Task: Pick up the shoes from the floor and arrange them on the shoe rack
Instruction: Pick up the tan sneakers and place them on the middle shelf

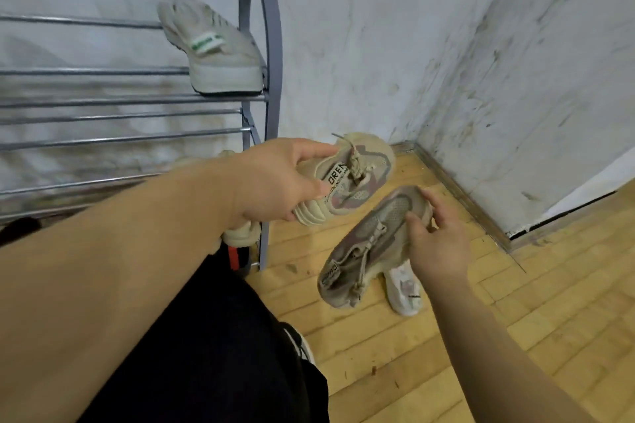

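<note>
Hands holding sneakers beside shoe rack
Left hand grip clasps the farther beige sneaker; right hand grip pinches the nearer beige sneaker by its toe.

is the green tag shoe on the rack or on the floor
On the rack: the green-tagged shoe sits with its sole on the upper rails of the shoe rack, at the right end.

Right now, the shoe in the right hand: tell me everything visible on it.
Beige mesh sneaker with mauve panels, elastic toggle lace and a lettered tab. The right hand pinches its toe edge; upper faces the camera, heel hanging toward the floor. It overlaps a white shoe below; contact unclear.
</note>
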